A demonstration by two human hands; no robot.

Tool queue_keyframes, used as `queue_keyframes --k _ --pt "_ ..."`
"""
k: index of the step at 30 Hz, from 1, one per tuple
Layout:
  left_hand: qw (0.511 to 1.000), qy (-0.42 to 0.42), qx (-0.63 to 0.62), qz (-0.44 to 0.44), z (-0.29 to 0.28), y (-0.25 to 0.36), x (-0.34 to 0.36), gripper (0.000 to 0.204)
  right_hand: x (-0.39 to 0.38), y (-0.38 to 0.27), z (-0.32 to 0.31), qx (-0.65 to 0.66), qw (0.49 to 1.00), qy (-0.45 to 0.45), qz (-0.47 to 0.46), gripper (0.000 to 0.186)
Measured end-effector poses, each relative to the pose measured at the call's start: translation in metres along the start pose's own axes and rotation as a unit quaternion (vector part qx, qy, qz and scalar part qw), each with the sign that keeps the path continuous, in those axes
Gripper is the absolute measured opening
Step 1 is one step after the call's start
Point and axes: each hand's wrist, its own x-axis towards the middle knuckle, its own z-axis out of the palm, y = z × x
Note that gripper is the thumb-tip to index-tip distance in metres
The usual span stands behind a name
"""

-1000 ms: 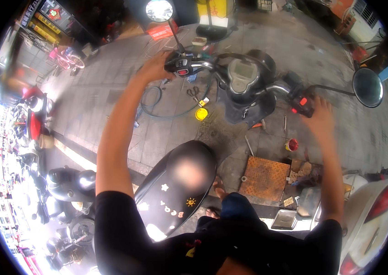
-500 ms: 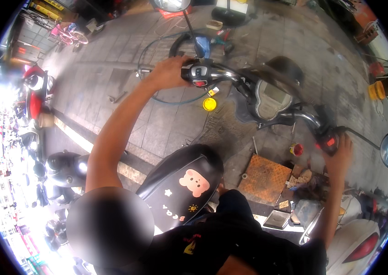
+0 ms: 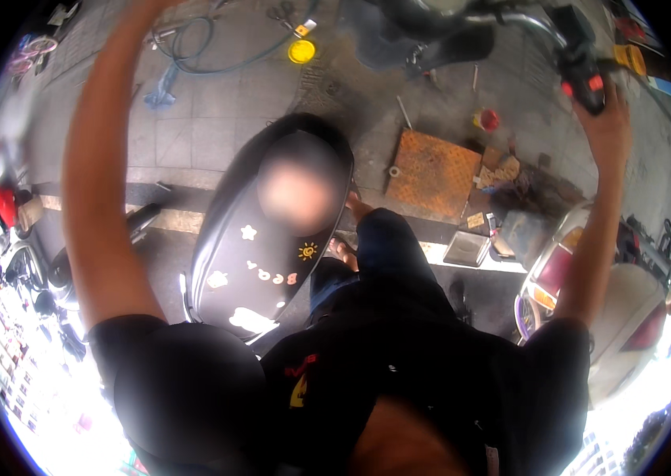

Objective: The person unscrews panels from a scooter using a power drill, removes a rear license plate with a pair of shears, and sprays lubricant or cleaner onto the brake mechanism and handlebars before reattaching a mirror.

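Observation:
I stand astride a black scooter whose seat (image 3: 268, 262) carries small pale stickers. My right hand (image 3: 607, 125) is closed around the right handlebar grip (image 3: 581, 75), a black grip with a red switch, at the upper right. The dark front body of the scooter (image 3: 431, 40) shows along the top edge. My left forearm (image 3: 101, 159) reaches straight up the left side and runs out of the picture at the top, so my left hand is hidden. My own foot (image 3: 343, 254) rests beside the seat.
On the paved ground lie a rusty orange metal plate (image 3: 431, 174), a yellow round lid (image 3: 301, 51), a blue hose (image 3: 216, 47), a red cup (image 3: 488, 119) and a metal tray (image 3: 466, 247). A white scooter's tail (image 3: 597, 317) stands close at right; motorcycles (image 3: 2, 206) are parked at left.
The view has tipped downward, so the handlebars slid up to the top edge. My left hand has gone out of the frame. My right hand still holds its grip.

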Motion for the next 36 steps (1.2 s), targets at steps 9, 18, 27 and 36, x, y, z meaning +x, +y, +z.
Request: queue_keyframes --k 9,18,27,36 --pt "0.938 0.303 -0.145 -0.084 0.036 0.097 -0.109 0.079 0.012 0.022 0.024 -0.025 0.995 0.074 -0.057 0.066" --pt "0.8 0.085 -0.469 -0.365 0.146 0.285 -0.6 0.017 -0.245 -0.161 0.049 0.41 0.905 -0.041 -0.108 0.035" --pt "0.613 -0.023 -0.129 -0.779 0.145 0.418 -1.079 0.034 -0.413 -0.37 0.003 0.476 0.751 -0.321 -0.327 0.02" --pt "0.195 0.429 -0.412 -0.78 0.182 0.411 -1.195 0.032 -0.466 -0.529 -0.166 0.558 0.658 -0.321 -0.39 0.035"
